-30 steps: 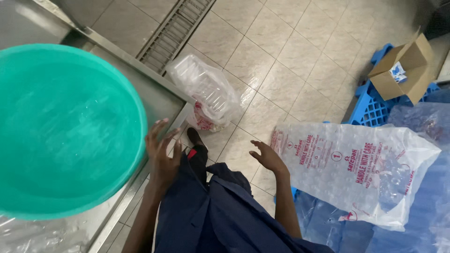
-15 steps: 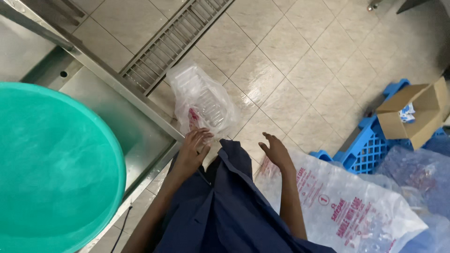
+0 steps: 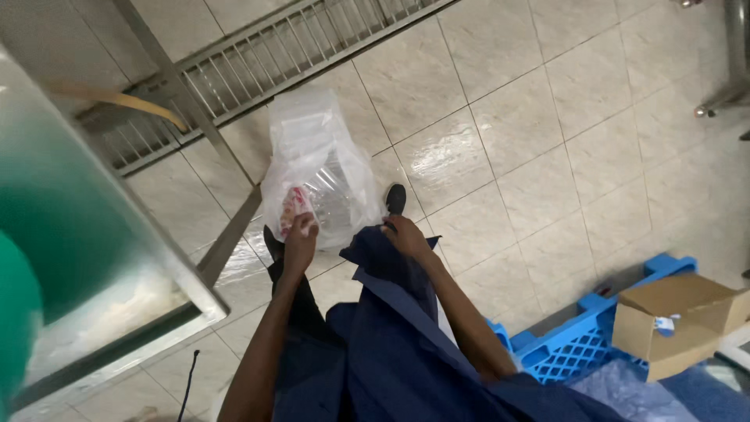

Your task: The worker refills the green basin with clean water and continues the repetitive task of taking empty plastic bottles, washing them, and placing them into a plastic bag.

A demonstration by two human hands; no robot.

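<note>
- Clear plastic, crumpled and printed in red near its lower edge, is what the bag (image 3: 316, 176) on the floor tiles (image 3: 516, 148) is made of; in the head view it is seen standing just in front of the person's legs, beside the leg of the steel desk (image 3: 117, 258).
- The left hand (image 3: 299, 244) has been brought onto the bag's lower edge: a second ago it was held open above the floor, short of the plastic, and half a second ago it was just arriving. Its fingers are now curled together on the red-printed fold, so the grip is judged closed on the bag (the fingertips themselves are partly hidden by the plastic).
- The right hand (image 3: 406, 233) has been drawn in from its spread, open pose; it now lies against the dark blue garment (image 3: 391, 336) near a black shoe (image 3: 395, 198). Whether its fingers are pinching the cloth or only resting cannot be told.
- The view has been swung meanwhile: the teal basin (image 3: 16, 312) on the desk has slid almost out of frame at the left, and the floor drain grate (image 3: 258, 62) has come fully into view behind the bag.
- At the lower right, a blue plastic crate (image 3: 578, 340) and a cardboard box (image 3: 680, 312) are seen, well apart from both hands.
- The change is read as contact made: the bag is in hand, though not yet lifted off the tiles.
</note>
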